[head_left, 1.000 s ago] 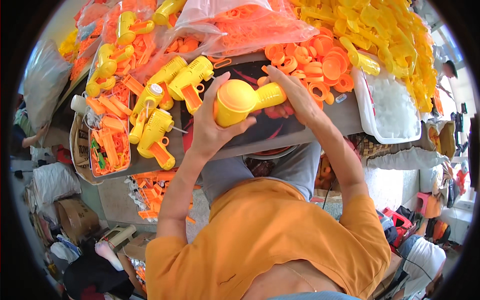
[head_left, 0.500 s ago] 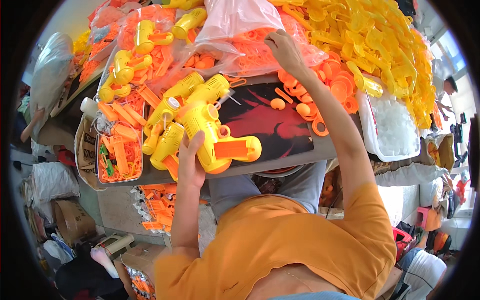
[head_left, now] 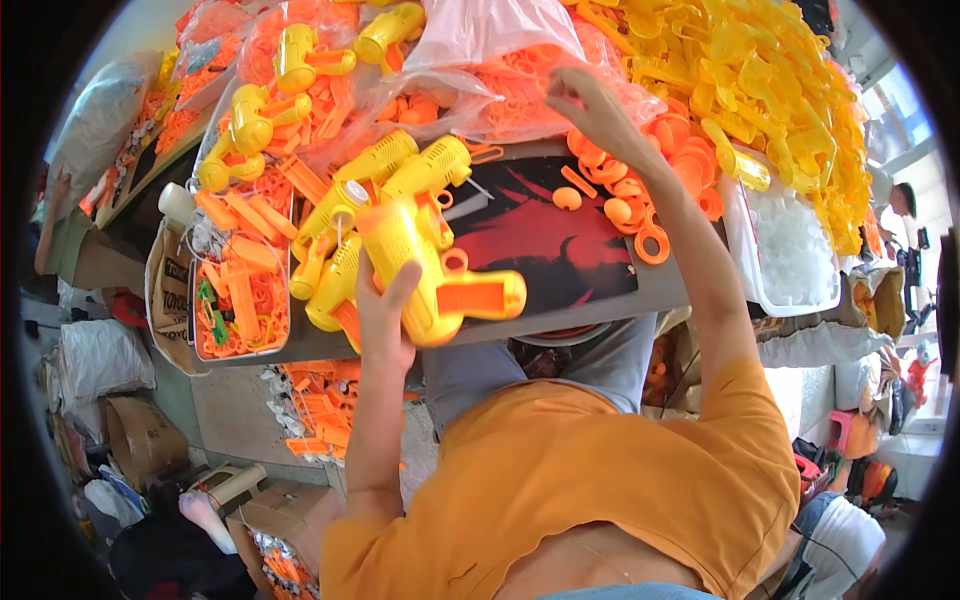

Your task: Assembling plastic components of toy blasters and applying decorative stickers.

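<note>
My left hand [head_left: 388, 320] is closed round a gun-shaped yellow plastic toy housing [head_left: 430, 275] with an orange handle piece, held above the table's front edge. The upper part of this housing is smeared by motion. Beyond it, more yellow toy housings [head_left: 400, 155] lie heaped on the table. My right hand [head_left: 590, 105] reaches far forward over a clear bag of small orange parts [head_left: 520, 95]. Its fingers are bent in toward the thumb; whatever they may hold is too small to make out. Near that forearm lie loose orange rings and caps [head_left: 652, 240].
A large pile of yellow parts [head_left: 760, 90] fills the far right. Beside it stands a clear tub [head_left: 790, 250] of whitish pieces. At left, a tray [head_left: 240, 350] contains orange pieces. A black mat with a red pattern [head_left: 540, 240] covers the middle of the table.
The housing in my left hand has turned and blurs at its upper end. My right hand stays over the bag, its fingers slightly looser. The whole view has shifted a little.
</note>
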`<state>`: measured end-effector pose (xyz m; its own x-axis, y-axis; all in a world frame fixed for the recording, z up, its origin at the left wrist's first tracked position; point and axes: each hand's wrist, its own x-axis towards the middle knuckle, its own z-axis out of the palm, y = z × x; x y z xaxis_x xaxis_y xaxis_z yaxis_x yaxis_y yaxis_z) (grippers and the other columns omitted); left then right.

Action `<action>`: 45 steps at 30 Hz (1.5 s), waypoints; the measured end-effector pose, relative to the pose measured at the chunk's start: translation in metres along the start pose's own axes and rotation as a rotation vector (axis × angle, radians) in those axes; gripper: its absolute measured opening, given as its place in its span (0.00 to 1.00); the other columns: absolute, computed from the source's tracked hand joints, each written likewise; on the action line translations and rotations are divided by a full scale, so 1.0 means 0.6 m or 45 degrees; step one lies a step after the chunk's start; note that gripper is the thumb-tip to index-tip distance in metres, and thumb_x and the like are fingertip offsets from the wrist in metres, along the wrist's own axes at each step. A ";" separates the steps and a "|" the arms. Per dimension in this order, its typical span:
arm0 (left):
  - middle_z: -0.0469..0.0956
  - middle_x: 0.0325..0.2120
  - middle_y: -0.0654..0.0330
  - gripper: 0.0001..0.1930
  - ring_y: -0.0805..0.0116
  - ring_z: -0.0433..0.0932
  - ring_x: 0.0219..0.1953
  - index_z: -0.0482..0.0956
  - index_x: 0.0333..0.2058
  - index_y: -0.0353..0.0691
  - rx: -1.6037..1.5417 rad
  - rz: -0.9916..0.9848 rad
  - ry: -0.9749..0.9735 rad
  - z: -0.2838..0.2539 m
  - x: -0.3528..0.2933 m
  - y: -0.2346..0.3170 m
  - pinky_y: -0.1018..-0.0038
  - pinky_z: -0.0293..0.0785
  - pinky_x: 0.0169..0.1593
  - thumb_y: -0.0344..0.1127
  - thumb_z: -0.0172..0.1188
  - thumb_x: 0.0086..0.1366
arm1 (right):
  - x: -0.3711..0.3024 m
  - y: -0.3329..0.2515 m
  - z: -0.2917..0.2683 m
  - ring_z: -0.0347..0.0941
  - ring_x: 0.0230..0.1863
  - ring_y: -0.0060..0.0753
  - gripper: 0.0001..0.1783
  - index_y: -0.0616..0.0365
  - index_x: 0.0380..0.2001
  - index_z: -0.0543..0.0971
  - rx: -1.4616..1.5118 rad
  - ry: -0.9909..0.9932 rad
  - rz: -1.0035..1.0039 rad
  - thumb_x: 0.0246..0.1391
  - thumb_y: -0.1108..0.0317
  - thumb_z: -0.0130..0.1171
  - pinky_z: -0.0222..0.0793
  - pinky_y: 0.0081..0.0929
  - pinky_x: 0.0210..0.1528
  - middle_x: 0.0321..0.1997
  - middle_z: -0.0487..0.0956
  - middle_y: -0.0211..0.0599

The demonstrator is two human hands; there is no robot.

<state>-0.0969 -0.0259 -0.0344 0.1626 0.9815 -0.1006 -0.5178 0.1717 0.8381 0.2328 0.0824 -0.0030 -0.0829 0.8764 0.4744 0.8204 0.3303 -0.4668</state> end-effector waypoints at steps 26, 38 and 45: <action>0.78 0.42 0.58 0.29 0.74 0.78 0.42 0.68 0.53 0.33 0.449 0.033 -0.339 0.142 0.025 -0.053 0.77 0.75 0.47 0.30 0.69 0.54 | -0.240 -0.141 -0.063 0.74 0.43 0.19 0.11 0.60 0.40 0.71 0.920 -0.121 0.498 0.55 0.72 0.60 0.69 0.20 0.46 0.42 0.78 0.32; 0.70 0.51 0.59 0.45 0.69 0.69 0.54 0.52 0.64 0.40 0.319 0.057 -0.662 0.137 0.057 -0.119 0.72 0.67 0.58 0.35 0.73 0.52 | -0.276 -0.142 0.044 0.70 0.38 0.13 0.10 0.59 0.37 0.72 1.516 0.210 0.555 0.58 0.66 0.61 0.67 0.13 0.41 0.38 0.73 0.25; 0.71 0.48 0.58 0.43 0.71 0.74 0.48 0.57 0.60 0.38 0.259 0.317 -0.479 0.154 0.055 -0.158 0.74 0.73 0.52 0.31 0.74 0.48 | -0.276 -0.149 0.075 0.62 0.58 0.28 0.26 0.58 0.58 0.58 1.564 0.349 0.517 0.62 0.64 0.54 0.60 0.28 0.59 0.54 0.65 0.39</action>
<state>0.0350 -0.0174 -0.0679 0.3661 0.8858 0.2853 -0.4108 -0.1212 0.9036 0.1476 -0.0766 -0.0733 0.2809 0.9369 0.2081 -0.2961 0.2909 -0.9098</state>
